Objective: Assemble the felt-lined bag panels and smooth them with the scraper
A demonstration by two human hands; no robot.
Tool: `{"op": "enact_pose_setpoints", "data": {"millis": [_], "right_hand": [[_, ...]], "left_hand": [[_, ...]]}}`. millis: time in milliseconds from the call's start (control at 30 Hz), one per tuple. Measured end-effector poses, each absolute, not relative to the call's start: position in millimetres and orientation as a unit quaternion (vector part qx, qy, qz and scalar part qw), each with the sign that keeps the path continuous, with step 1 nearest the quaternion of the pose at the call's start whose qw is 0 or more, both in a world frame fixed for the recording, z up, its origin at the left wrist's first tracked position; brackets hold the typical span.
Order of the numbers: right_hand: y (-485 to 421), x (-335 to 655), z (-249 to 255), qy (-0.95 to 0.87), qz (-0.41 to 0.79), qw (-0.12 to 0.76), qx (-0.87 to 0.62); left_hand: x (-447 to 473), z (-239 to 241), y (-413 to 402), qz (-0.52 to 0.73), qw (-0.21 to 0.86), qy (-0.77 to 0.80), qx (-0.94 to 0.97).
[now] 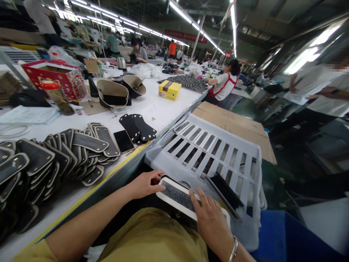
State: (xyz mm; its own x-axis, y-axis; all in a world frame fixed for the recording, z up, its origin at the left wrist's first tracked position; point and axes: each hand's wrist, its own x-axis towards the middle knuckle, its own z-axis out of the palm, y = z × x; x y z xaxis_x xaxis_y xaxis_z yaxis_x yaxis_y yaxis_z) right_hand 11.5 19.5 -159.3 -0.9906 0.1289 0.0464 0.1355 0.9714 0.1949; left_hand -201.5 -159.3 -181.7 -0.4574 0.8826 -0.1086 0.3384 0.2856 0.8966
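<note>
In the head view, the left hand (pixel 145 184) is gripping the near-left end of a flat padded piece (pixel 178 198), grey in the middle with a pale border, thumb on top. The right hand (pixel 211 218) is lying nearly flat on the piece's other end, fingers spread. The piece is sitting over the person's lap, just beside a white slotted basket (pixel 218 153). Stacked dark pieces (pixel 49 160) are covering the white table (pixel 160 109) to the left.

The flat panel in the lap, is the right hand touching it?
Touching: the head view shows the right hand lying on the flat panel.
</note>
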Motion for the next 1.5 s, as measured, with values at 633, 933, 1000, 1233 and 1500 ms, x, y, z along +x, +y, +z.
{"op": "enact_pose_setpoints", "data": {"millis": [633,933,1000,1233,1500], "right_hand": [[40.5,-17.6,-155.3,-0.989,-0.039,-0.124,-0.067],[40.0,-15.2,-168.1,-0.992,-0.061,-0.105,-0.042],[46.4,-15.7,-165.3,-0.993,-0.034,-0.114,-0.022],[77.6,-1.0,-145.9,-0.976,0.159,-0.145,0.031],[86.7,8.8,-151.1,-0.979,0.137,-0.124,0.089]], "left_hand": [[-220.7,-188.0,-143.7,0.3,0.157,0.71,0.618],[-214.7,-187.7,-123.7,0.056,-0.024,0.655,0.754],[-216.3,-185.4,-116.2,0.027,-0.03,0.626,0.779],[-218.5,-188.6,-107.7,-0.004,-0.053,0.566,0.823],[-241.9,-173.2,-128.4,0.107,0.081,0.604,0.786]]}}
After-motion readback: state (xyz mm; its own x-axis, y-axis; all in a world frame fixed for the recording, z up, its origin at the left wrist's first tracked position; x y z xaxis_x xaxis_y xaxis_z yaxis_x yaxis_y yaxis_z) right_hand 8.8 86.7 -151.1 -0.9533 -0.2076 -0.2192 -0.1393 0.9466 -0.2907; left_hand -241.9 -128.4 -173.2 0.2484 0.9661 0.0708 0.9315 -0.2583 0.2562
